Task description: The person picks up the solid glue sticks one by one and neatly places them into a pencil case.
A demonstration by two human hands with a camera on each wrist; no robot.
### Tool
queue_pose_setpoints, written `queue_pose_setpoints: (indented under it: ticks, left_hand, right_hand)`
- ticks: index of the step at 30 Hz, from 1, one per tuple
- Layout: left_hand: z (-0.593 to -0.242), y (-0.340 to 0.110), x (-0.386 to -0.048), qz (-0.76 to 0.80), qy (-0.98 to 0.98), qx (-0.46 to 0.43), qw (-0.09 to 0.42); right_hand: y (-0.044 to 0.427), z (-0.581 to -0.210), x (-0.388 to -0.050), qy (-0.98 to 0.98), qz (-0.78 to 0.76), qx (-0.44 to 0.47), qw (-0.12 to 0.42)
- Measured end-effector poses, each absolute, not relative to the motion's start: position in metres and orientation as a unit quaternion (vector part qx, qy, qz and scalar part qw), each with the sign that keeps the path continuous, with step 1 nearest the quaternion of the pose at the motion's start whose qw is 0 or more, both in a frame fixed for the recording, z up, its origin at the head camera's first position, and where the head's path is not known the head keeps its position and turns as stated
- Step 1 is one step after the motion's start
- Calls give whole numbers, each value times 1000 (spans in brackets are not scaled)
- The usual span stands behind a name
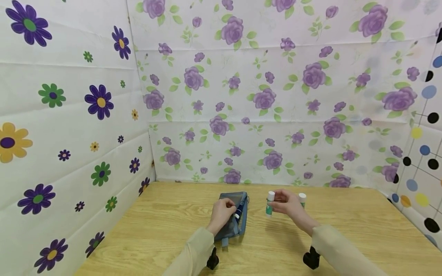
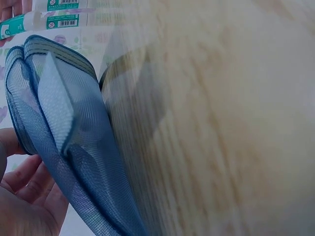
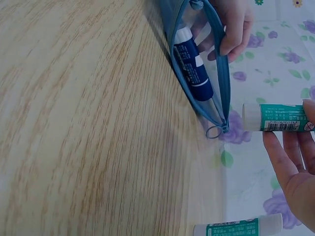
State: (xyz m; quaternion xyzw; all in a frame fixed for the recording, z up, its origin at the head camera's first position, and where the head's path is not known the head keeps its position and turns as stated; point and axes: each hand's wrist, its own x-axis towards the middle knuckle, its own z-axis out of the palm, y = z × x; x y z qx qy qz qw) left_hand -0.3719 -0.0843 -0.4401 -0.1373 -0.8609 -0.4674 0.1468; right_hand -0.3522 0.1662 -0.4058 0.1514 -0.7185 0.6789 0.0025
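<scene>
R hand point(image 1: 291, 207): thumb + fingers pinch a green tube point(image 3: 283, 118) w/ white cap, approx. upright, held above the tabletop point(image 1: 155, 214), R of the pouch & apart from it. L hand point(image 1: 222, 214): thumb + fingers pinch one edge of the zip mouth of the blue mesh pouch point(image 1: 226, 231), which sits on the tabletop; mouth gapes twd the R-hand side. Inside pouch: navy tube point(image 3: 194, 66) w/ white end & white label patch, partly visible thru the gap. Small zip ring point(image 3: 212, 132) at the far corner of the mouth; short fabric tab point(image 1: 225, 242) at near end. 2nd green tube point(image 1: 302, 197), white cap up, stands just beyond R hand, lower part hidden by it in head view. Both arms: beige sleeves point(image 1: 195, 249), black unit point(image 1: 312, 258) under each wrist. Behind tabletop: white cloth point(image 1: 241, 99) w/ purple roses.
</scene>
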Motion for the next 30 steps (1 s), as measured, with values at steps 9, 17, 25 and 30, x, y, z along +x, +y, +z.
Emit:
queue_pose_setpoints:
  ticks: [9,17,25,30]
  left_hand:
    - [-438,-84,-370,-466,-863,-132,143]
    - [-437,-84,-369,-469,-862,-131,139]
    - [-437,-84,-369,-466,-865,-129,137]
    - [-438,-83,-369,-461,-867,-127,139]
  right_hand:
    - [156,-406,-357,-714,685,142,6]
    - [147,-406,-358,-705,700,115,7]
    - [135,-410,-359,-698,708,100,-9]
    - [129,-414,-362,-695,713,92,-10]
